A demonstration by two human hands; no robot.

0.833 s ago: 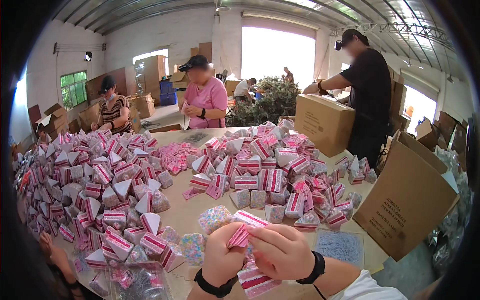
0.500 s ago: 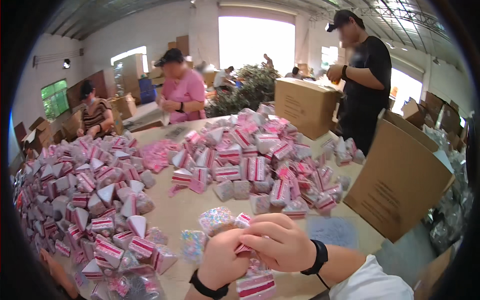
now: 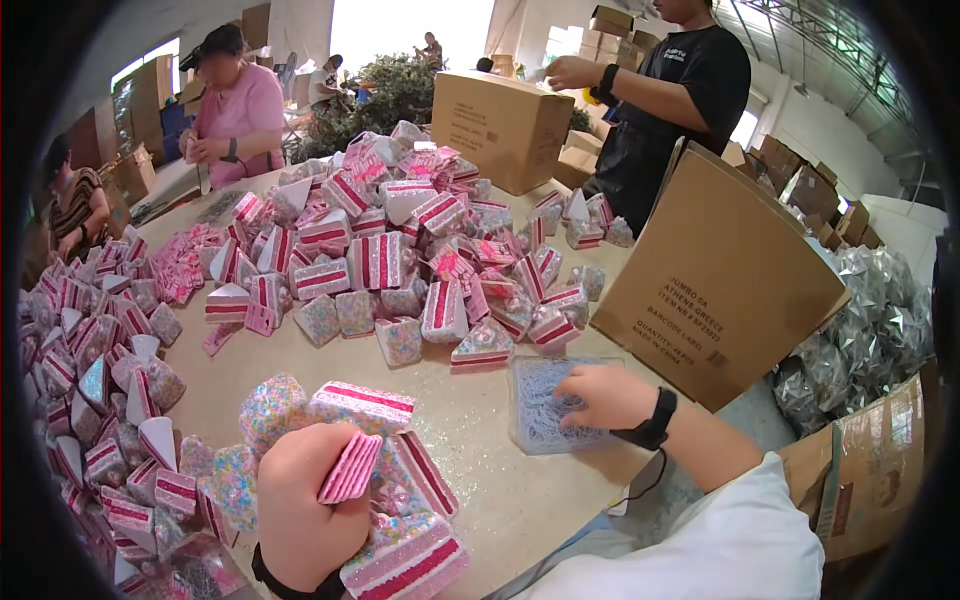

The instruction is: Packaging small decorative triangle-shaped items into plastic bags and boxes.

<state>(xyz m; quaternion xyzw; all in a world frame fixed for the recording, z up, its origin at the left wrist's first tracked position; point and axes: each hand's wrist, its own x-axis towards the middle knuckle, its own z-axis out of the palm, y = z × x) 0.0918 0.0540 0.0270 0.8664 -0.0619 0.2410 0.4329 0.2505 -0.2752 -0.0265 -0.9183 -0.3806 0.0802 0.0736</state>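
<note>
My left hand (image 3: 312, 505) is closed round a small stack of pink cards (image 3: 350, 468), whose edges fan out at the top. Around it lie several toy cake slices with white and pink layers, such as one just beyond the hand (image 3: 362, 403) and one by the wrist (image 3: 410, 565). Some show backs of coloured sprinkles (image 3: 272, 408). My right hand (image 3: 615, 398) reaches into a shallow clear tray (image 3: 530, 437) of fine pale strings. Its fingers are curled together at the strings; what they pinch is too small to make out.
A large pile of cake slices (image 3: 375, 260) covers the table's middle, with another heap at left (image 3: 110, 400). Loose pink cards (image 3: 185, 262) lie between them. An open carton (image 3: 725, 285) leans at right; a second carton (image 3: 500, 130) stands farther back. Other people work across the table.
My hands were together over the pink cards and have parted. The right has moved to the string tray while the left keeps the cards. The view has swung to the right.
</note>
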